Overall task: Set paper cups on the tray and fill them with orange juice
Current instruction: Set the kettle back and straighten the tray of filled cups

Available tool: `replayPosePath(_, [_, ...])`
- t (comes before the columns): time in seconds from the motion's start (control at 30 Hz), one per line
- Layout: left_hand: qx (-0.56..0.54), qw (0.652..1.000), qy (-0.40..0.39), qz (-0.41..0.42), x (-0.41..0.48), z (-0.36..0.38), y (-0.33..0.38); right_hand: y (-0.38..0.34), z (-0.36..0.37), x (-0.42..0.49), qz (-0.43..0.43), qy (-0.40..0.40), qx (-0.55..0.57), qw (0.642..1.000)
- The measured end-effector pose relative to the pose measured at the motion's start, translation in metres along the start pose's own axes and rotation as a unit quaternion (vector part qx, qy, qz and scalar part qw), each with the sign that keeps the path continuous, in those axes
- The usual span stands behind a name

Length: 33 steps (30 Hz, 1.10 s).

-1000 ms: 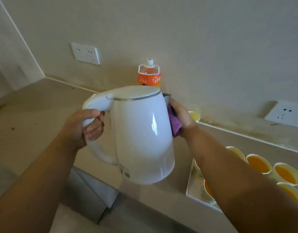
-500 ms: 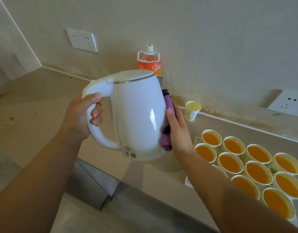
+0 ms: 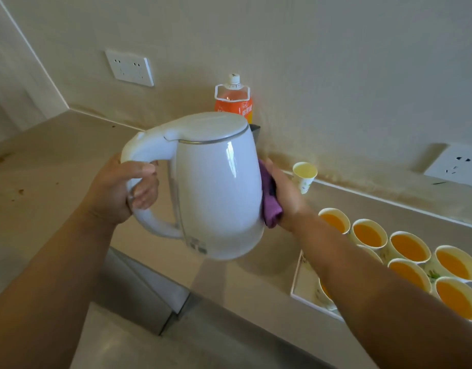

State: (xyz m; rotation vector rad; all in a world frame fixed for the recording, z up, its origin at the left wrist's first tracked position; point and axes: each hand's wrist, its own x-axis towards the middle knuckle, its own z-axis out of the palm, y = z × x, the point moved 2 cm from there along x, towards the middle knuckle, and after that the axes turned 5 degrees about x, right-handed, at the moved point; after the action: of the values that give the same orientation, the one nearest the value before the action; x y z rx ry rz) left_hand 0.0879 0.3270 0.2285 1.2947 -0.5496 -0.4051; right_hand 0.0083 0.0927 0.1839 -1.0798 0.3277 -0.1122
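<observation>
My left hand [image 3: 120, 190] grips the handle of a white electric kettle [image 3: 216, 187] held in the air above the counter. Against the kettle's right side my right hand [image 3: 285, 193] presses a purple cloth [image 3: 269, 201]. Several paper cups filled with orange juice [image 3: 409, 247] stand on a white tray [image 3: 305, 283] at the lower right, partly hidden by my right forearm. One paper cup [image 3: 304, 177] stands apart on the counter near the wall. An orange juice bottle [image 3: 233, 98] stands against the wall behind the kettle.
A beige counter [image 3: 51, 166] runs along the wall, with dark specks on its left part. Wall sockets sit at upper left [image 3: 129, 67] and far right [image 3: 457, 166]. The counter's front edge drops to a grey surface [image 3: 139, 291] below.
My right hand and the cloth slid down the kettle's side, then back up a little. The kettle tilted and shifted slightly in my left hand. The view moved, changing how many tray cups show.
</observation>
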Motion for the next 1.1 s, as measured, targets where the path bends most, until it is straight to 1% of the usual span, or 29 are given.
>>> replayPosePath(0.07, [-0.065,0.994,-0.083,-0.007,0.004,-0.006,0.001,-0.015,0.008,0.011,0.025,-0.036,0.023,0.999])
replayPosePath(0.1, [-0.134,0.979,-0.152,-0.014,0.007,-0.008,0.001,-0.022,0.014,0.016,0.030,-0.055,0.031,0.998])
replayPosePath(0.13, [-0.214,0.952,-0.215,-0.029,0.007,-0.008,0.001,-0.027,0.019,0.019,0.032,-0.069,0.041,0.996])
replayPosePath(0.17, [-0.265,0.932,-0.243,-0.039,0.009,-0.008,0.001,-0.035,0.024,0.020,0.031,-0.086,0.054,0.994])
replayPosePath(0.23, [-0.237,0.945,-0.225,-0.017,0.012,-0.011,0.005,-0.048,0.033,0.020,0.018,-0.121,0.070,0.990])
replayPosePath(0.3, [-0.185,0.954,-0.235,-0.022,0.012,-0.006,0.001,-0.051,0.034,0.019,0.009,-0.137,0.065,0.988])
replayPosePath(0.33, [-0.137,0.968,-0.209,-0.025,0.011,-0.006,-0.002,-0.048,0.030,0.020,0.021,-0.144,0.067,0.987])
replayPosePath(0.4, [-0.041,0.991,-0.128,-0.012,0.006,-0.003,-0.004,-0.039,0.020,0.019,0.056,-0.146,0.063,0.986])
replayPosePath(0.43, [-0.024,0.995,-0.099,-0.006,0.005,-0.001,-0.004,-0.033,0.012,0.017,0.073,-0.138,0.052,0.986])
replayPosePath(0.53, [-0.031,0.999,-0.026,-0.002,0.007,0.002,-0.001,-0.006,-0.009,0.012,0.109,-0.098,0.026,0.989])
replayPosePath(0.6, [-0.024,0.999,0.020,-0.013,0.009,0.001,0.002,0.011,-0.018,0.005,0.129,-0.070,0.041,0.988])
replayPosePath(0.7, [0.021,0.996,0.081,-0.013,0.008,0.005,-0.001,0.029,-0.024,-0.003,0.122,-0.013,0.061,0.991])
replayPosePath(0.77, [0.053,0.992,0.116,-0.005,0.005,0.013,-0.006,0.033,-0.024,-0.006,0.072,0.023,0.060,0.995])
replayPosePath(0.83, [0.077,0.986,0.148,0.005,0.000,0.024,-0.012,0.029,-0.023,-0.008,-0.010,0.039,0.016,0.999])
replayPosePath(0.9, [0.111,0.978,0.177,0.022,-0.006,0.037,-0.018,0.020,-0.019,-0.014,-0.092,0.037,-0.037,0.994])
replayPosePath(1.0, [0.158,0.960,0.226,0.050,-0.013,0.060,-0.025,0.020,-0.012,-0.015,-0.192,0.057,-0.102,0.974])
replayPosePath(1.1, [0.156,0.949,0.267,0.055,-0.018,0.072,-0.033,0.031,-0.011,-0.014,-0.269,0.073,-0.184,0.943])
